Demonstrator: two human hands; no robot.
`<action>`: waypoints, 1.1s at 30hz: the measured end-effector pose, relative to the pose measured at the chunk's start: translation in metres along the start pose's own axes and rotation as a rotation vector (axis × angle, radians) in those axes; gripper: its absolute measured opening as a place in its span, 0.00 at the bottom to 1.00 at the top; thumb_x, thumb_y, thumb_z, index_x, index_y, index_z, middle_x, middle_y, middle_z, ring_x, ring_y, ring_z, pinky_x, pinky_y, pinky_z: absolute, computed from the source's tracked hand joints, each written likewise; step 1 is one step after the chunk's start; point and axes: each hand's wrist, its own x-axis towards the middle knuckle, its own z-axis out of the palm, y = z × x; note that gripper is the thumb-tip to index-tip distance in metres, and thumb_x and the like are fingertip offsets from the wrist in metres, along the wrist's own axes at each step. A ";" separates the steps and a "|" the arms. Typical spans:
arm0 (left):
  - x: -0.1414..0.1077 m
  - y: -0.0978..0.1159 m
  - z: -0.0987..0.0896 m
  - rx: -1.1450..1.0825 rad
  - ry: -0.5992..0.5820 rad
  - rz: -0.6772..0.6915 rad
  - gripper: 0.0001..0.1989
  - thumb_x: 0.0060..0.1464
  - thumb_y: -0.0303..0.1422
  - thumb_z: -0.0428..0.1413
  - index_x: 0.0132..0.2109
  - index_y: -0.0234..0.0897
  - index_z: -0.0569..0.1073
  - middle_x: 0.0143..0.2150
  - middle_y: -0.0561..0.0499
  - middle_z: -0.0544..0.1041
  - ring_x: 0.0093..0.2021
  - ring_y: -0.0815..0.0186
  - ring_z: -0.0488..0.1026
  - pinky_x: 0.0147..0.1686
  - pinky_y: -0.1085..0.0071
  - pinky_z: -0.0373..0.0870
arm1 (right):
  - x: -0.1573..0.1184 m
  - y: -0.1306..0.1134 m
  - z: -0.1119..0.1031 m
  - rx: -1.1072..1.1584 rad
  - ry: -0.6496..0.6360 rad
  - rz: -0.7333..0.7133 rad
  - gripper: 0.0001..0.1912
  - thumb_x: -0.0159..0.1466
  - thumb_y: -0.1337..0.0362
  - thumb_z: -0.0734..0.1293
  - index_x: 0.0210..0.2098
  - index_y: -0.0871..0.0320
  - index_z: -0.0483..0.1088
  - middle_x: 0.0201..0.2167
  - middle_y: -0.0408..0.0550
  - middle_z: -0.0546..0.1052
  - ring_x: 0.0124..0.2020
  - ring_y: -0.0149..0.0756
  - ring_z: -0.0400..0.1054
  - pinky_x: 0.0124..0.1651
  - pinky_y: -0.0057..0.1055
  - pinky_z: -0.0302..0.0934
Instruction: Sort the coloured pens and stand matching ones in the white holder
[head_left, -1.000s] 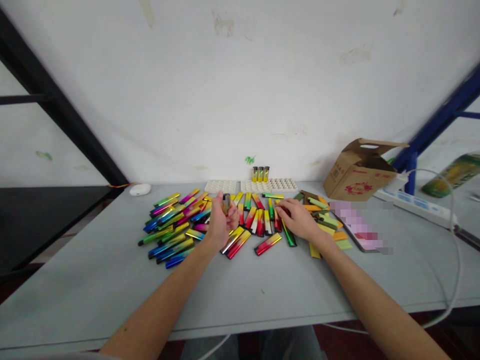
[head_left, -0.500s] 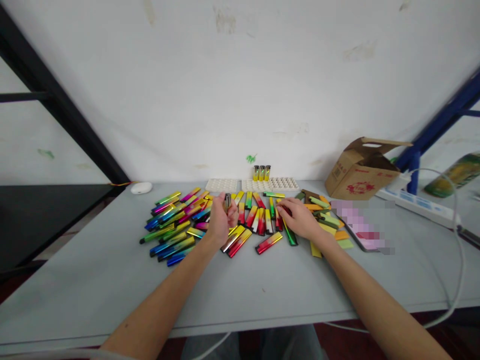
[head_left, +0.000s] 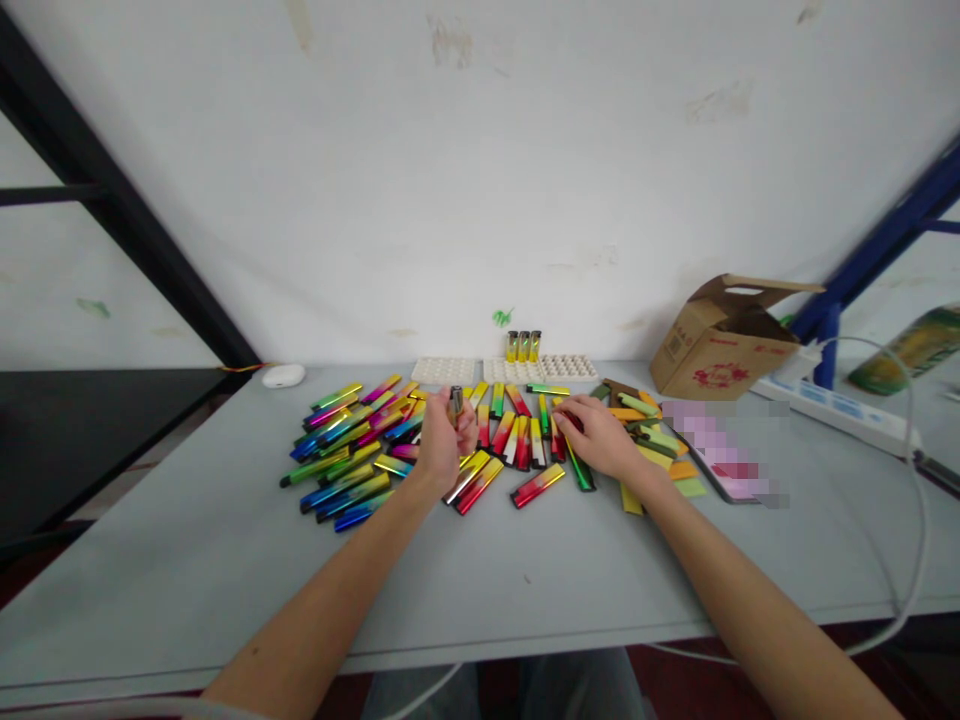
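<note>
1. A person's left hand (head_left: 448,432) closes its fingers around a lighter (head_left: 456,402), its metal top pointing upward above the gray table (head_left: 480,590).
2. The right hand (head_left: 589,430), fingers bent downward, reaches into the right side of the spread of colored lighters (head_left: 538,487); whether it grips one, the view cannot tell.
3. Metallic blue, green and pink lighters crowd the table to the left, with red, yellow and white ones between the hands.
4. Near the wall, three upright lighters (head_left: 523,347) stand at the white trays (head_left: 444,371).
5. At right, yellow, green and orange pieces (head_left: 656,453) lie beside a phone (head_left: 716,455), in front of an open cardboard box (head_left: 720,350) and a power strip (head_left: 840,412).
</note>
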 end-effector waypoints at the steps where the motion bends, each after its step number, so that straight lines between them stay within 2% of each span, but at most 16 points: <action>1: 0.000 0.000 0.000 -0.001 -0.004 -0.002 0.29 0.59 0.49 0.43 0.16 0.37 0.54 0.13 0.61 0.47 0.12 0.77 0.42 0.12 0.81 0.39 | 0.000 0.000 0.000 -0.001 -0.001 0.001 0.15 0.68 0.60 0.56 0.39 0.57 0.73 0.40 0.53 0.74 0.44 0.41 0.67 0.52 0.37 0.59; 11: -0.001 0.002 0.001 -0.103 -0.008 -0.085 0.28 0.58 0.51 0.44 0.17 0.37 0.53 0.13 0.62 0.45 0.11 0.78 0.42 0.12 0.81 0.39 | 0.000 0.001 0.001 0.006 0.002 -0.010 0.14 0.68 0.60 0.57 0.39 0.57 0.72 0.41 0.53 0.74 0.45 0.41 0.67 0.52 0.37 0.60; 23: -0.009 0.014 0.002 -0.307 -0.141 -0.359 0.25 0.57 0.44 0.37 0.15 0.38 0.53 0.11 0.59 0.44 0.10 0.75 0.42 0.10 0.77 0.41 | 0.000 -0.002 -0.001 0.015 -0.008 -0.001 0.14 0.68 0.61 0.57 0.39 0.57 0.73 0.41 0.53 0.74 0.44 0.41 0.67 0.52 0.38 0.60; 33: -0.010 0.013 0.002 -0.348 -0.211 -0.364 0.29 0.59 0.50 0.38 0.16 0.37 0.56 0.12 0.60 0.46 0.11 0.75 0.43 0.11 0.77 0.45 | 0.000 -0.002 -0.002 0.009 -0.013 -0.002 0.14 0.68 0.62 0.57 0.38 0.58 0.73 0.41 0.53 0.74 0.44 0.40 0.67 0.52 0.36 0.59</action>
